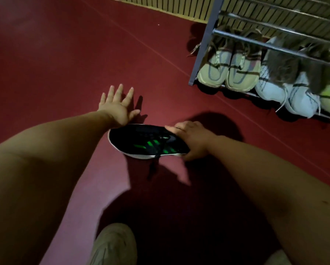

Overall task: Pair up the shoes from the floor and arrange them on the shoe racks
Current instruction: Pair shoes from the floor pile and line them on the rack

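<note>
Red floor fills the view, and a metal rack at upper right holds a beige pair and a white pair on its bottom tier. Down-left of it, a black shoe with green stripes is gripped at its heel end by the right hand. The left hand is just beyond the toe, fingers spread wide, holding nothing.

We see a dim scene. Our shadow pools dark on the floor below the right hand, whose black shoe looks smeared; the left hand casts finger shadows rightward. Edges bow.
</note>
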`<move>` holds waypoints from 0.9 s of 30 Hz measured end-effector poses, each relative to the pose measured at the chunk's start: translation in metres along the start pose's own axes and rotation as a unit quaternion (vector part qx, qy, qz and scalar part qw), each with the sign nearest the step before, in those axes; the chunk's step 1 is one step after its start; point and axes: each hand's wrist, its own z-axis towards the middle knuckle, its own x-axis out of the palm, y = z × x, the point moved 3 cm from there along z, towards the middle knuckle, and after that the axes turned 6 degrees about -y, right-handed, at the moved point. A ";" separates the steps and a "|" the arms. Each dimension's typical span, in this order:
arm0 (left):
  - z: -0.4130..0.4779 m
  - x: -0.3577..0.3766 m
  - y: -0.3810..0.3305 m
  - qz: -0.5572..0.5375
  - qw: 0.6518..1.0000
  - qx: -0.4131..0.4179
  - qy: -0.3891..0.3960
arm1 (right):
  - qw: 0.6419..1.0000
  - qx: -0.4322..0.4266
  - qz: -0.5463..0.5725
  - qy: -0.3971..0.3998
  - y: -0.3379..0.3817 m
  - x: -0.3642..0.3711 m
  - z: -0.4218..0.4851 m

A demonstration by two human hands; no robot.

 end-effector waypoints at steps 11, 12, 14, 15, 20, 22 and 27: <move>0.014 0.010 -0.126 -0.022 0.979 0.203 0.013 | 0.991 0.110 -0.043 0.063 -0.075 0.001 -0.075; 0.016 0.009 -0.140 -0.031 0.976 0.217 0.013 | 0.988 0.128 -0.053 0.068 -0.081 0.003 -0.088; 0.019 0.006 -0.168 -0.046 0.968 0.246 0.007 | 0.976 0.192 -0.058 0.080 -0.089 0.007 -0.116; 0.020 0.006 -0.181 -0.043 0.964 0.262 -0.001 | 0.970 0.226 -0.050 0.079 -0.090 0.010 -0.128; 0.008 0.006 -0.256 -0.062 0.945 0.321 -0.011 | 0.926 0.374 0.017 0.054 -0.107 0.015 -0.196; -0.001 0.004 -0.287 -0.067 0.932 0.357 -0.001 | 0.900 0.430 0.032 0.058 -0.118 0.014 -0.223; -0.021 -0.008 -0.349 -0.035 0.903 0.428 -0.018 | 0.857 0.504 0.050 0.099 -0.128 0.006 -0.274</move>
